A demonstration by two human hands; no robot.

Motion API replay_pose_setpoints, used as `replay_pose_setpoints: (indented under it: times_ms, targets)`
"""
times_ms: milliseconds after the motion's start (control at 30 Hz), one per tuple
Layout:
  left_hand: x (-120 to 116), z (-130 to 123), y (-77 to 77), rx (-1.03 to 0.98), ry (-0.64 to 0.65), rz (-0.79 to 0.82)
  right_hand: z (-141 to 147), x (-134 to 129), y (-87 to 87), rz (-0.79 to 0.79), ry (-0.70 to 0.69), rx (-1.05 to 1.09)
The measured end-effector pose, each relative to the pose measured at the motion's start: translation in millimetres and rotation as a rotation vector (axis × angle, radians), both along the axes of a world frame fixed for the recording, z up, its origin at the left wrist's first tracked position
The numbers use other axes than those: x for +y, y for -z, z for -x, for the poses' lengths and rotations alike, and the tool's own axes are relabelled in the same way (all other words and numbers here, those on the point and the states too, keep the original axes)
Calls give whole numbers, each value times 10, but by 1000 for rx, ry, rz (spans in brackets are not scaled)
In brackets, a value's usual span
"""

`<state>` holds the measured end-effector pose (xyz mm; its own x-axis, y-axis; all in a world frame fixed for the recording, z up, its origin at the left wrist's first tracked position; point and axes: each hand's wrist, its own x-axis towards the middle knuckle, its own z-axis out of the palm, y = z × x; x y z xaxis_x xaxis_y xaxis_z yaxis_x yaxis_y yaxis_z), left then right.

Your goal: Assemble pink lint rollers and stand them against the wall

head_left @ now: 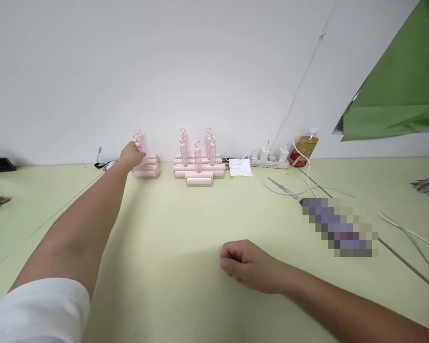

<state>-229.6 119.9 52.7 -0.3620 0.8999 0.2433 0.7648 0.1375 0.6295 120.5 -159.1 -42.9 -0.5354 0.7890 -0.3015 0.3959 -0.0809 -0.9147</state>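
At the back left, my left hand [132, 156] reaches over a small stack of pink boxes [150, 169]. Its fingers are closed around a pink bottle-like item with a heart-shaped loop [137, 138] on top. To the right, several clear pink bottles with loops, one of them in front [198, 159], stand upright on and among stacked pink boxes [199, 180]. My right hand [241, 264] rests at the middle of the table, fingers curled together; whether anything is inside them is hidden.
On the pale green table [171, 228], a white paper [240, 167], a power strip [271, 164] with plugs and a drink bottle [305, 147] line the wall. Cables and a pixelated object [334, 226] lie at right. A green sheet [396, 81] hangs upper right.
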Motion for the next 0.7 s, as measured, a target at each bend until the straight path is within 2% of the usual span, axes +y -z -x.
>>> replay_pose_setpoints:
  times_ms: [67, 133, 167, 233, 333, 400, 467, 567, 633, 700]
  targets:
    - [-42, -67, 25, 10, -131, -69, -4, 0, -6, -9, -5, 7]
    - [-142, -206, 57, 27, -266, -215, -9, -1, -18, -15, -9, 12]
    - [-209, -310, 78, 56, -284, -318, -10, -1, -25, -12, -7, 18]
    - [-356, -584, 135, 116, -144, -408, -13, -1, -36, 16, 11, 29]
    - [-528, -1087, 236, 146, 247, -300, -22, 1, -36, 96, 44, 42]
    - [-563, -1389, 291, 130, 401, -177, -32, 2, -27, 126, 56, 49]
    - [-537, -1600, 322, 114, 467, -43, -42, 1, -17, 126, 61, 56]
    - [-498, -1730, 320, 149, 470, 78, -40, 2, -3, 115, 61, 61]
    - [-558, -1741, 283, 159, 477, 81, -22, 17, 11, 102, 68, 82]
    - [-723, -1739, 221, 96, 497, 38, 1, 56, 29, 98, 118, 141]
